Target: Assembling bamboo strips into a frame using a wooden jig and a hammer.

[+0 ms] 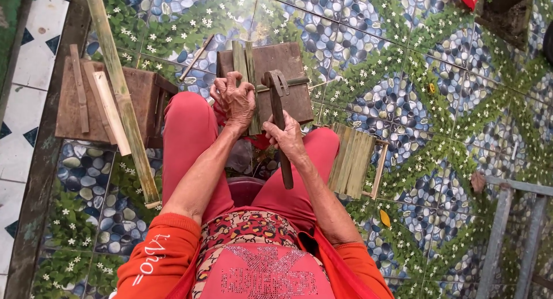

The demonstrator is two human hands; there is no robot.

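Over the wooden block [288, 74] between my knees, my left hand [235, 100] grips the upright bamboo strips [245, 63]. My right hand [286, 136] clenches the knife [277, 114], just right of them, its long axis running near to far, blade at the strips.

— How are the arms lying?

— Both bare forearms are reaching forward over the knees, orange sleeves pushed back to the elbows.

— And the hands?

— The left hand [233, 100] is curling shut, knuckles up, fingers bunched in a tight grasp. The right hand [286, 136] is clenching too, thumb pressing along the top, wrist bending slightly inward.
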